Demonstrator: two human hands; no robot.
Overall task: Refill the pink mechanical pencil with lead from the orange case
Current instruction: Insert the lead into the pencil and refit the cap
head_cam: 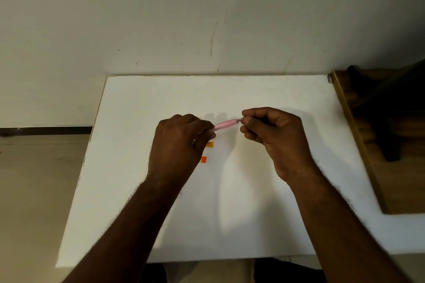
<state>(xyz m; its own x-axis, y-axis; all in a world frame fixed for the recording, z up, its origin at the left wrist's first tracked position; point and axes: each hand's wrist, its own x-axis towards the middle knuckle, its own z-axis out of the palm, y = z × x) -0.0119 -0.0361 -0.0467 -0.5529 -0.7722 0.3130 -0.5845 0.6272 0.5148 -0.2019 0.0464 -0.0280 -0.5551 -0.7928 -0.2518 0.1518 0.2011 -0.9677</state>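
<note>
Both forearms reach over the white tabletop [264,213]. Left hand [181,142] grips the translucent pink mechanical pencil [226,125] mid-air; right hand [273,135] pinches its grey end. Two orange case pieces [203,159] lie apart below, suggesting refilling is underway; lead not discernible.

Plain white table, scuffed wall, wood thing on the right

The flat white rectangular tabletop [264,213] butts up against an off-white painted wall [184,18] with streaky marks; a brown wooden surface [358,145] sits at its right edge, and beige tiled floor [34,190] shows off to the left.
</note>
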